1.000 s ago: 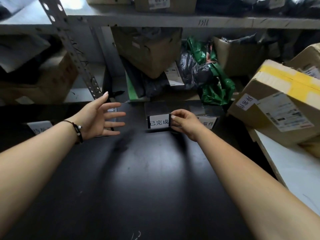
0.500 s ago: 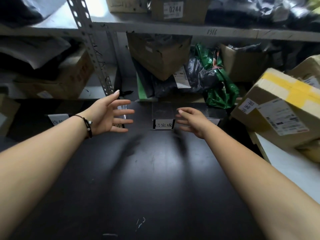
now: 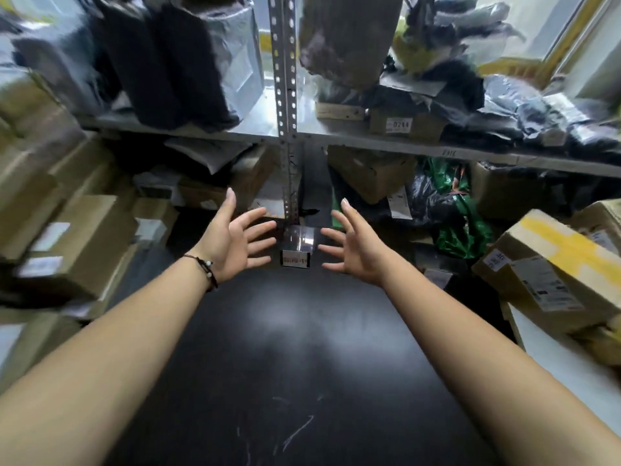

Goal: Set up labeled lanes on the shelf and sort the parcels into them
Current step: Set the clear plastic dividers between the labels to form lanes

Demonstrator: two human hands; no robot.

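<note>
Hands hover over the far end of a black tabletop (image 3: 302, 364), one on each side of a small clear label stand (image 3: 295, 247) and touching nothing. The left hand (image 3: 235, 243), with a dark beaded bracelet (image 3: 205, 269) on its wrist, has its palm turned inward and its fingers spread wide; the right hand (image 3: 356, 250) mirrors it, fingers likewise splayed and straight. The stand sits upright on the tabletop between them, just in front of the shelf's perforated metal upright (image 3: 285, 95); the white label (image 3: 295, 258) at its front is too blurred to read. On the right, a cardboard parcel with yellow tape (image 3: 554, 264) lies tilted near a green plastic bag (image 3: 460, 216). More cardboard boxes (image 3: 77, 243) are stacked on the left, and dark bagged parcels (image 3: 168, 62) crowd the grey shelf board (image 3: 353, 137) above.
</note>
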